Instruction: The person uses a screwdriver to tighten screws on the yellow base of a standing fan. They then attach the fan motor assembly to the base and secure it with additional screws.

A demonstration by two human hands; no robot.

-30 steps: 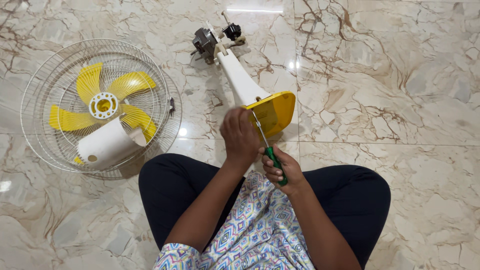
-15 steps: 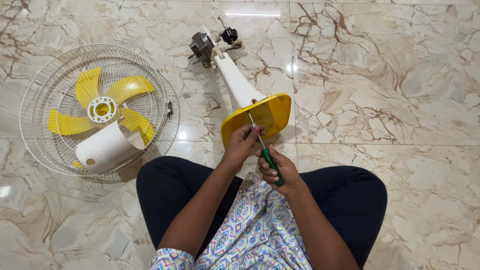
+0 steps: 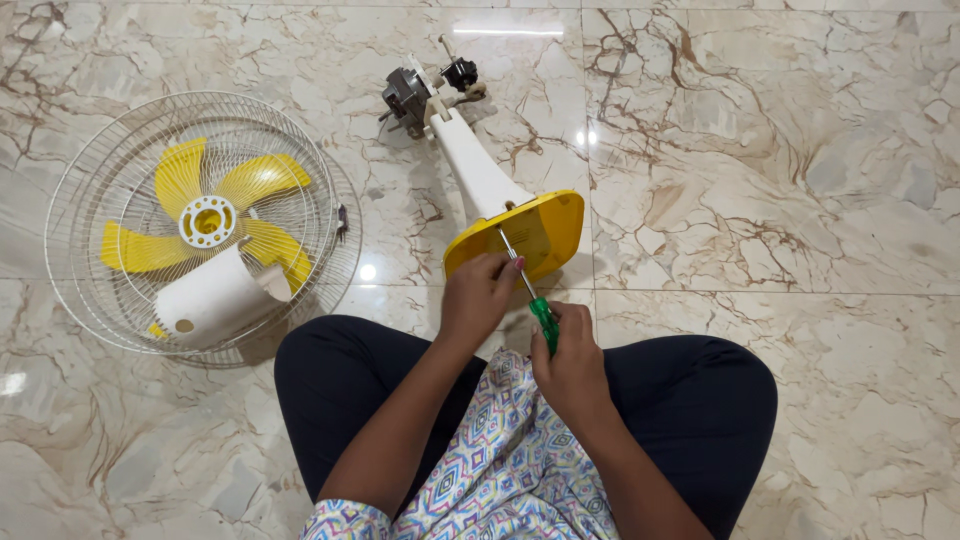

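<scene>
A dismantled fan lies on the marble floor in front of my crossed legs. Its yellow base (image 3: 540,230) faces me, joined to a white stand (image 3: 475,165) with the bare motor (image 3: 410,95) at the far end. My right hand (image 3: 572,365) grips a green-handled screwdriver (image 3: 543,320), whose metal shaft reaches up to the yellow base. My left hand (image 3: 478,295) rests on the lower edge of the base, fingertips pinching the shaft.
To the left lies the wire fan guard (image 3: 90,190) with the yellow blade (image 3: 205,215) inside it and a white motor cover (image 3: 210,295) resting on its near side. Marble tiles spread all around.
My left hand slid down from over the base to its lower edge. My right hand turned on the screwdriver handle, so its back now faces up.
</scene>
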